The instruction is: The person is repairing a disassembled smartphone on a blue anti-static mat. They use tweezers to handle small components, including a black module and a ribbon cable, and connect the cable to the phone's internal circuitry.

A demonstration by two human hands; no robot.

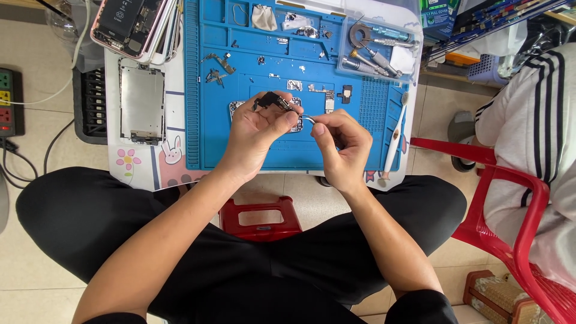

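My left hand (255, 129) pinches a small black phone part (273, 101) with a flex ribbon, held just above the blue work mat (210, 138). Close beside it, my right hand (339, 144) grips thin metal tweezers (308, 119), whose tip points at the black part. Under both hands lies an opened phone body (297, 123), mostly hidden by my fingers. Tiny metal brackets and screws (217, 66) are scattered over the mat's upper half.
A bare phone frame (141, 103) lies left of the mat, with stacked phone shells (129, 24) above it. A clear tray of screwdrivers (378, 51) sits at the mat's upper right, a toothbrush (396, 135) along its right edge. Another person sits on a red chair (516, 198) at right. A power strip (7, 102) lies on the floor.
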